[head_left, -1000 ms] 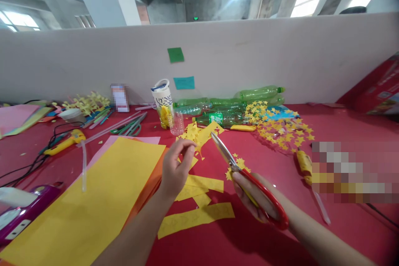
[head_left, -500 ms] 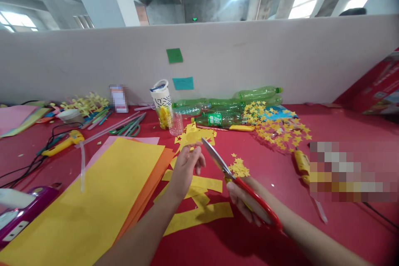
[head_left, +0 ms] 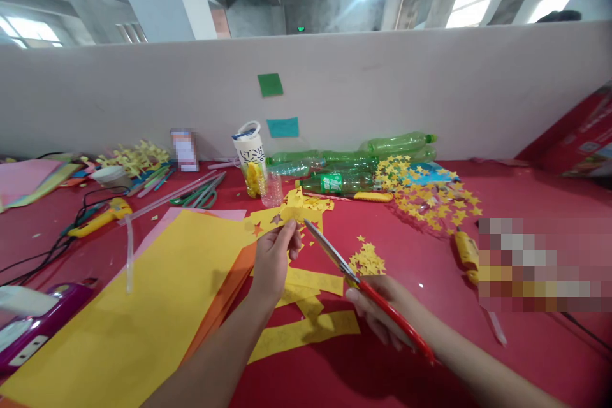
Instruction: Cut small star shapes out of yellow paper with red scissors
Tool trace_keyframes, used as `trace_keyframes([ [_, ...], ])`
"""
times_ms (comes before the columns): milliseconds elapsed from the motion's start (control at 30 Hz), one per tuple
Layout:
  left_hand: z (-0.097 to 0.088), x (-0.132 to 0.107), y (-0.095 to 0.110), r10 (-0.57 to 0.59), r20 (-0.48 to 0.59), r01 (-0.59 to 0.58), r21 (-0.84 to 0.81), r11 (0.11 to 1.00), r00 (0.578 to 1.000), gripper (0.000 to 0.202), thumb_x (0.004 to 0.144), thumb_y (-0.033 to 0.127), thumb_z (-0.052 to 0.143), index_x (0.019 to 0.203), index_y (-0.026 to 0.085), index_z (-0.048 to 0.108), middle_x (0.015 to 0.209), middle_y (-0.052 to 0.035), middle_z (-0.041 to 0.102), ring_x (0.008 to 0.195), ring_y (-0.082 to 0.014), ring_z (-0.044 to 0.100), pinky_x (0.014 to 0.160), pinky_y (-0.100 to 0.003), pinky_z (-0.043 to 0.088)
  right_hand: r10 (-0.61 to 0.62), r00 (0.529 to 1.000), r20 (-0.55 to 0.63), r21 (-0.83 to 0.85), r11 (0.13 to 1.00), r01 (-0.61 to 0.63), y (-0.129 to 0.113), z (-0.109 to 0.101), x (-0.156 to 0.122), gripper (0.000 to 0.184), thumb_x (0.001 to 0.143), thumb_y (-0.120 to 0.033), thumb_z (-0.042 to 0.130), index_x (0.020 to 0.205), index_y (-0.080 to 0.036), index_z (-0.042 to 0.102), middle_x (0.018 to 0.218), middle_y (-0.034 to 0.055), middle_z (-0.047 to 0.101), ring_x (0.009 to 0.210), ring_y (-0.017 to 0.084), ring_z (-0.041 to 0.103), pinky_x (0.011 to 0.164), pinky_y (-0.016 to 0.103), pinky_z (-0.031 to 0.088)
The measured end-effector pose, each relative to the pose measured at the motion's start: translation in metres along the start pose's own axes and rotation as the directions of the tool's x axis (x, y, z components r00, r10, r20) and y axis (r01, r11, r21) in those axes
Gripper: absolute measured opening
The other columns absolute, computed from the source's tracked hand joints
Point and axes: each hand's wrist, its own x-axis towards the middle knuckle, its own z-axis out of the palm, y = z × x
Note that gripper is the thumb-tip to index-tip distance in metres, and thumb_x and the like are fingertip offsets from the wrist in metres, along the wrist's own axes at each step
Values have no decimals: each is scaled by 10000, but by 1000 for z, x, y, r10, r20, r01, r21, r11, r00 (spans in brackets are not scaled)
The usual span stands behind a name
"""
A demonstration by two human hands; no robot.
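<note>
My left hand (head_left: 276, 255) pinches a strip of yellow paper (head_left: 266, 219) with star-shaped holes in it. Red-handled scissors (head_left: 389, 309) are in my right hand (head_left: 377, 312), the blades pointing up and left, tips close to the strip's right part. The blades look closed together. A small pile of cut yellow stars (head_left: 367, 259) lies just beyond my right hand. Below the hands, several yellow paper strips (head_left: 306, 335) lie on the red table. Left of my left hand is a stack of yellow sheets (head_left: 157, 287) with orange sheets (head_left: 227, 296) under it.
Green plastic bottles (head_left: 342, 182), a patterned tumbler (head_left: 249, 156) and a clear bottle piece (head_left: 271, 190) stand or lie at the back. A yellow star cluster (head_left: 428, 194) is at right. Glue guns (head_left: 102, 217) lie on both sides; a purple power strip (head_left: 48, 325) is at left.
My left hand has shifted slightly left, and the strip with star holes now shows stretched out in its fingers. The scissors have moved a little left and down.
</note>
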Motion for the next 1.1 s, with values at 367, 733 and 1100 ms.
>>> trace_keyframes([
  [367, -3, -1, 3, -34, -32, 38, 115, 993, 999, 321, 789, 394, 617, 581, 150, 608, 456, 36, 452, 409, -57, 344, 400, -190, 268, 45, 998, -43, -39, 998, -46, -9, 1, -2, 414, 818, -521, 593, 610, -204, 425, 342, -88, 431, 264, 50, 363, 282, 127, 264],
  [733, -7, 2, 2, -14, 15, 14, -52, 999, 1000, 229, 789, 289, 617, 629, 129, 655, 479, 22, 512, 431, -51, 387, 425, -183, 300, -17, 999, 37, -73, 997, 20, -6, -1, -4, 513, 833, -666, 464, 628, -198, 415, 412, -72, 433, 318, 46, 371, 312, 138, 257],
  [1100, -2, -5, -2, -121, 39, 126, -161, 979, 992, 205, 752, 288, 629, 620, 136, 667, 528, 7, 570, 471, -63, 439, 462, -192, 349, -17, 998, 63, -95, 995, 23, -8, -1, -8, 505, 817, -677, 456, 678, -193, 426, 461, -67, 448, 372, 46, 388, 344, 131, 269],
])
